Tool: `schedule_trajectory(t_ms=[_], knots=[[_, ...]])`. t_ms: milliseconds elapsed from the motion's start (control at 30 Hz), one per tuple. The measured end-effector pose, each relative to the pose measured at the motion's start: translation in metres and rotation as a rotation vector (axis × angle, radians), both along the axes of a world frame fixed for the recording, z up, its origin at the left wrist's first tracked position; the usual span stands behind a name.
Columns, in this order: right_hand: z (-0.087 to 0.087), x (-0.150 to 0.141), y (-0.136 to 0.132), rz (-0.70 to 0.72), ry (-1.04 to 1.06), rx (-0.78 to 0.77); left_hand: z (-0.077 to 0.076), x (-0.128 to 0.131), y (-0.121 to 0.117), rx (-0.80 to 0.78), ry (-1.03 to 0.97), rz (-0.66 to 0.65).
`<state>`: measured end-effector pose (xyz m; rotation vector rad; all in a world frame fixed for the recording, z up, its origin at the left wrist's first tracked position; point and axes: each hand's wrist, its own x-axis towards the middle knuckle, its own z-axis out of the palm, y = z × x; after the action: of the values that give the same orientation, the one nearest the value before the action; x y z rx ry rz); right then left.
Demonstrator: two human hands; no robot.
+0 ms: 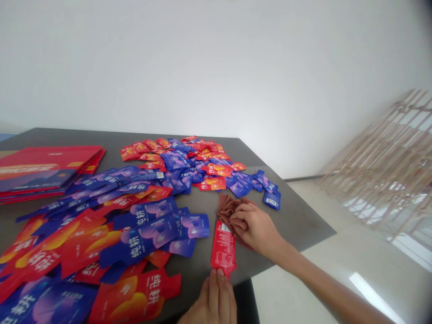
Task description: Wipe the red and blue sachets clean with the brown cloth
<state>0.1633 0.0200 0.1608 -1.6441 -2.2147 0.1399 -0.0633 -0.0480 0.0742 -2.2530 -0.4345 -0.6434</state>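
Head view: 1 red pouch (223,249) on the table (300,220) runs lengthwise away from the left hand (212,299), which touches its near end, grip unclear; the right hand (254,225) clutches a brown cloth (227,208) at its far end.

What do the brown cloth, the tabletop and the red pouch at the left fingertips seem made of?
Brown cloth: matt fabric, perhaps microfibre; it bunches in soft folds.
Tabletop: smooth, even dark grey, low sheen; perhaps laminate or painted board.
Red pouch: smooth, probably plastic or foil film; flat, thin, printed.
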Motion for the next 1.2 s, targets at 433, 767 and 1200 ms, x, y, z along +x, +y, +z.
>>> schedule_trajectory(t_ms=[433, 767, 1200], knots=[[-0.033, 0.061, 0.007, -0.253, 0.126, 0.272, -0.007, -0.001, -0.001, 0.038, -0.011, 0.039], [-0.054, 0.052, -0.002, -0.286, 0.069, 0.415, 0.002, -0.005, -0.003, 0.027, 0.064, 0.012], [-0.053, 0.049, -0.004, -0.315, 0.024, 0.427, 0.008, -0.005, -0.006, -0.009, 0.084, 0.002]])
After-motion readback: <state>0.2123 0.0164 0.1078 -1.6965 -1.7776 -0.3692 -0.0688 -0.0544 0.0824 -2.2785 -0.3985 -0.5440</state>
